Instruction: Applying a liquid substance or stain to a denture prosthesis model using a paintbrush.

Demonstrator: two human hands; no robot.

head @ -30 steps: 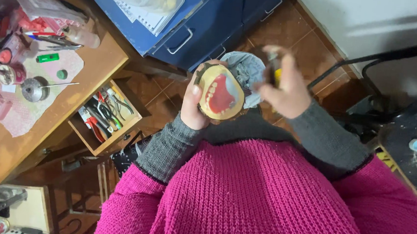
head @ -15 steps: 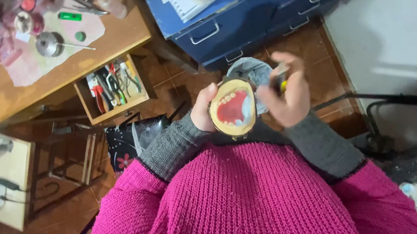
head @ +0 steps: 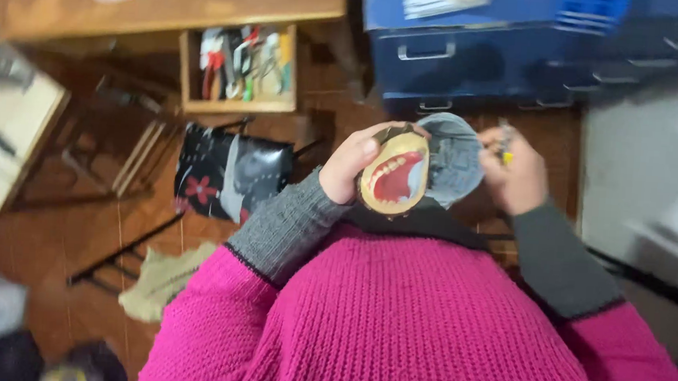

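Painting looks underway: left hand point(head: 350, 161) grips the oval mouth piece point(head: 395, 178). Right hand point(head: 515, 175) pinches a thin tool point(head: 503, 142); next stroke needs steadiness.

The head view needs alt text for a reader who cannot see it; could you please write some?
Seen from above, a person in a pink sweater holds a tan dental model with red gums in the left hand, while the right hand holds a thin yellow-tipped tool beside it. An open wooden drawer of tools and a blue cabinet lie beyond.
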